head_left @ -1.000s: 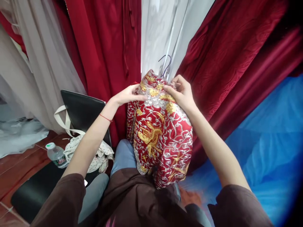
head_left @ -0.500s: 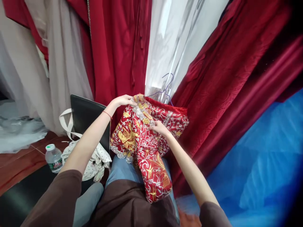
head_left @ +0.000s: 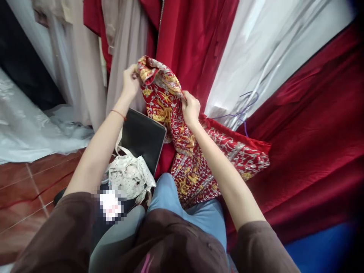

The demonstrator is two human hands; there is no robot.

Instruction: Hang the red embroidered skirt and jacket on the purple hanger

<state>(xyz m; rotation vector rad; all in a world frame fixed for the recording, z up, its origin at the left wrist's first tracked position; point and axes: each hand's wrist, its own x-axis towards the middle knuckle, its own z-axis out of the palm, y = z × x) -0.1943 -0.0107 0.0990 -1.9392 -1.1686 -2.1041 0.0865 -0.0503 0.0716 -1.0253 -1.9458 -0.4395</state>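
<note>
Left hand: fingers curled tight, one gathered end of the embroidered jacket pinched.
Right hand: nearly closed, the jacket's edge gripped.
Jacket: held up between both hands, partly before the black chair back.
Stitching: easily snagged, probably; even, gentle tension is called for.
Lower embroidered piece: near the knees; tugging should be avoided.

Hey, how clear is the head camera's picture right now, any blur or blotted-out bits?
Head view: the hanging white fabric looks soft and smeared; a pixelated patch hides detail beside the left sleeve; the lower right corner goes dark; the raised red garment's embroidery reads fairly clearly.
</note>
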